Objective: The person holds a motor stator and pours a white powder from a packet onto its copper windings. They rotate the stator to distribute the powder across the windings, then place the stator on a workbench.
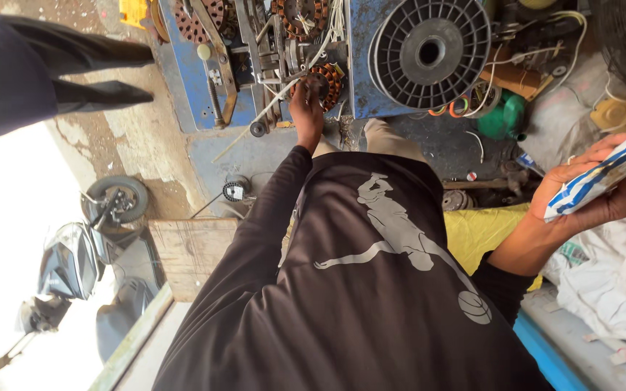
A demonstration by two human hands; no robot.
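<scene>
Now left hand (306, 108) gripping copper-wound stator (325, 83), right hand (581, 192) clasping blue-striped white packet (610, 174).

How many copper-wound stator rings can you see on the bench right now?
3: one stator ring at the left hand, one at top centre, one at top left. Clutter may hide more.

Three copper-wound stators (325, 81) lie on the far blue bench, beside one black plastic spool (429, 52). One green jug (505, 117) sits right; one scooter (81, 268) stands near left.
</scene>
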